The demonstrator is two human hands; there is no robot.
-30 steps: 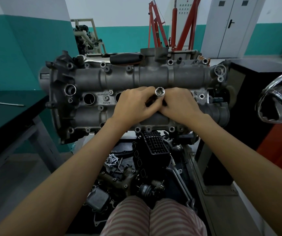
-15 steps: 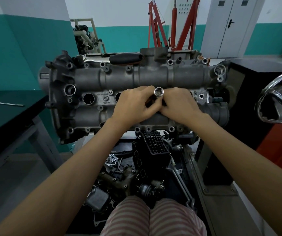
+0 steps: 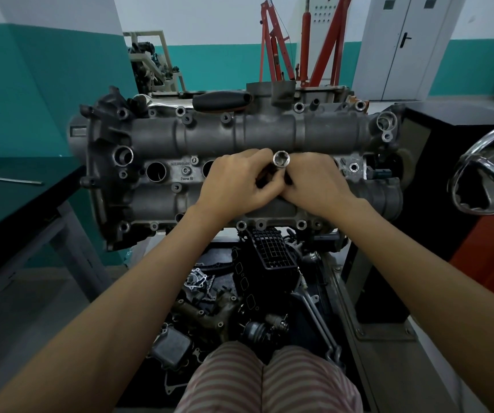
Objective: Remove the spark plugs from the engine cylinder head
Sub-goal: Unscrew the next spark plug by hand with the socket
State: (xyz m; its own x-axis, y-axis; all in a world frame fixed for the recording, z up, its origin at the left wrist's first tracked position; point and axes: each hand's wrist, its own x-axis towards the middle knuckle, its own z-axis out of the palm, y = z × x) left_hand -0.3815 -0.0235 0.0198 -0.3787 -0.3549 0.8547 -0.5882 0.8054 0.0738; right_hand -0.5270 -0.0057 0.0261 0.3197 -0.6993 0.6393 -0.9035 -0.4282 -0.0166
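Teal and white walls close off the workshop behind the cylinder head (image 3: 239,150), which sits on its stand straight before me and serves as my landmark. Beyond the head stand a red hoist (image 3: 305,43) and grey double doors (image 3: 400,46). Left of the head runs a dark surface (image 3: 16,210) with a thin metal rod (image 3: 10,179) lying on it. Right of the head a chrome wheel (image 3: 487,177) curves into view against a black and red cabinet. On the head's far edge lies a tool with a black handle (image 3: 221,100).

Both my hands meet at the middle of the head, over its row of plug wells. My left hand (image 3: 236,186) has its fingers curled round the shaft of a socket (image 3: 281,159), and my right hand (image 3: 317,183) curls round the same shaft from the other side, so each grip is closed on the tool. The socket's open chrome end rises between my knuckles and faces me. Whether a plug sits below it I cannot tell, since my hands cover that well. Left of my hands two wells (image 3: 156,171) in the head stand open and dark.

Below the head, loose engine parts (image 3: 210,296) are heaped on the floor, just beyond my striped trousers (image 3: 269,380).
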